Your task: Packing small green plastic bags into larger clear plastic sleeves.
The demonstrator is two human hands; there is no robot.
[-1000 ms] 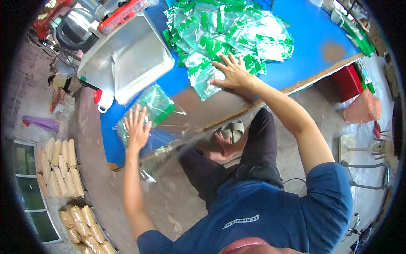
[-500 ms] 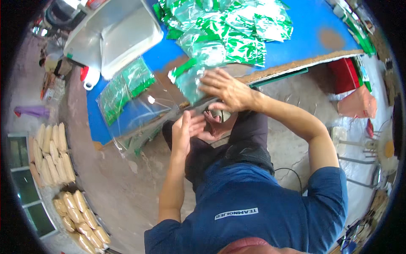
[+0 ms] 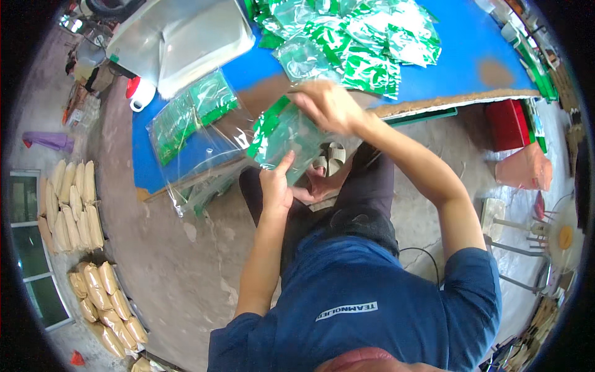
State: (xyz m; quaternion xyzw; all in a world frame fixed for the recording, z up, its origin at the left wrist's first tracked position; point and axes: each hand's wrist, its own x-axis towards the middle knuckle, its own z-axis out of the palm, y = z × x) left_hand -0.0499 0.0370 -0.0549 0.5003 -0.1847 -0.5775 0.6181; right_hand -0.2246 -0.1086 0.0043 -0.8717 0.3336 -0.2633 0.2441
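A flat green and clear plastic packet (image 3: 279, 133) is held up between my hands at the table's near edge. My left hand (image 3: 277, 186) grips its lower edge, thumb on top. My right hand (image 3: 328, 105) is closed at its upper right corner, slightly blurred, with the fingertips partly hidden. Left of the packet, a large clear plastic bag (image 3: 214, 155) with a few similar green packets (image 3: 214, 99) inside lies across the table edge, its near end hanging over. Beyond my right hand a loose heap of green packets (image 3: 372, 62) covers the blue tabletop.
A metal tray (image 3: 204, 49) stands on the blue table (image 3: 465, 62) at the far left, beside a white and red roll (image 3: 142, 94). Filled tan bags (image 3: 108, 297) sit on the floor at left. On the right are a red bin (image 3: 508, 124) and a fan (image 3: 561, 239).
My left hand has moved up and right and taken hold of the packet's lower edge. My right hand has gone from flat fingers to a closed grip at the upper corner.
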